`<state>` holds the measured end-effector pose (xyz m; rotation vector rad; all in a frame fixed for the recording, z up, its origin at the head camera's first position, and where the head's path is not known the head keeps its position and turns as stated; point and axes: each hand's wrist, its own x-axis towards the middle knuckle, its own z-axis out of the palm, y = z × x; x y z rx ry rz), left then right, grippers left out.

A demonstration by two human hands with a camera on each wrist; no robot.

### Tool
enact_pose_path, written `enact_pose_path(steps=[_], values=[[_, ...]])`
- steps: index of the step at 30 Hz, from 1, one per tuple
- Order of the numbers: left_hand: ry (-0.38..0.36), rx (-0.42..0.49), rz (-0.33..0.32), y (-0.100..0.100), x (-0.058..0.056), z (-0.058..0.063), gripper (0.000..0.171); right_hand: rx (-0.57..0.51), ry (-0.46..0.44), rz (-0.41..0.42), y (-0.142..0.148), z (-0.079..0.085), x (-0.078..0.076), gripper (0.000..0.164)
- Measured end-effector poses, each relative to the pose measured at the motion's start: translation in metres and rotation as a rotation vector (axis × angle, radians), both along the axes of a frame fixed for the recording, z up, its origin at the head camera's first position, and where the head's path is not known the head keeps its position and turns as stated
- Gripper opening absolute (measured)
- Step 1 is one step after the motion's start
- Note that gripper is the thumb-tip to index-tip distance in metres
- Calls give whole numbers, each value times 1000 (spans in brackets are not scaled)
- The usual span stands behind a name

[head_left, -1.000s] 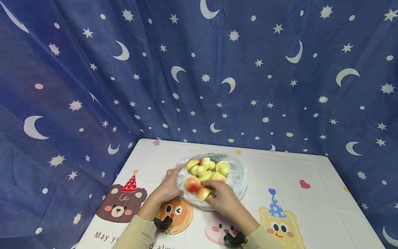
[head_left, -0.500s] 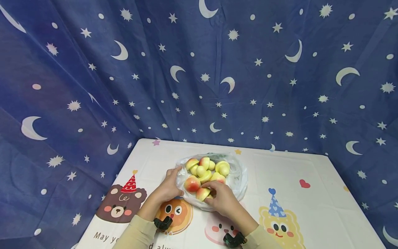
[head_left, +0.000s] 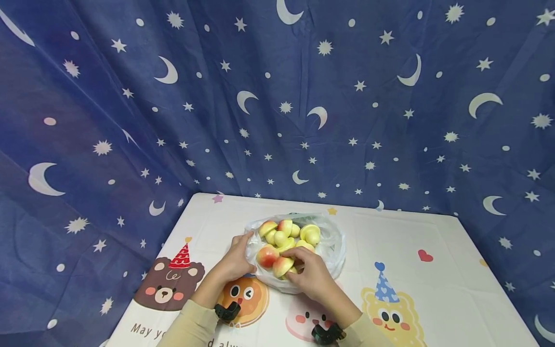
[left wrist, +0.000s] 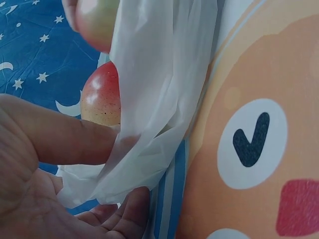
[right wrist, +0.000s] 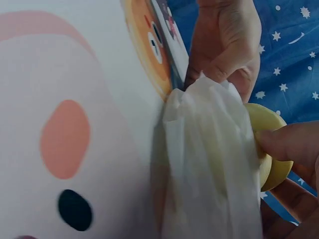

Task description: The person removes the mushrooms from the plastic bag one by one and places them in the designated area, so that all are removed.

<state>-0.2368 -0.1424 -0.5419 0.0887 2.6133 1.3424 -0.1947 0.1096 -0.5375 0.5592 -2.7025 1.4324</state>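
A white plastic bag [head_left: 333, 248] lies spread on the table with its mouth up, holding several red-and-yellow fruit pieces, some of them halves, and small pale yellow rounds. My left hand [head_left: 237, 257] pinches the bag's left edge, thumb inside and fingers outside, as the left wrist view shows. My right hand [head_left: 313, 273] reaches over the near side of the bag and grips a red-and-yellow fruit half [head_left: 283, 266] between thumb and fingers. Beside it, a rounder red fruit [head_left: 267, 256] sits inside the bag. Plastic covers part of the fruit in the right wrist view.
The white tablecloth [head_left: 390, 246] carries printed cartoon faces, including a bear [head_left: 166, 284] at the left. A blue curtain [head_left: 347, 120] with moons and stars hangs behind the table and along its left side. Each wrist wears a black strap [head_left: 228, 311].
My right hand has raised and tilted the fruit half slightly, so more of its red skin shows. The left hand stays at the bag's edge.
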Motion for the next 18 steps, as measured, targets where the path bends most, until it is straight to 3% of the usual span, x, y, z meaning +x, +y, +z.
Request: enact_pose_path(steps=[18], values=[[14, -4, -12, 0, 2, 2, 111, -74, 36, -84, 10, 22, -5, 50]])
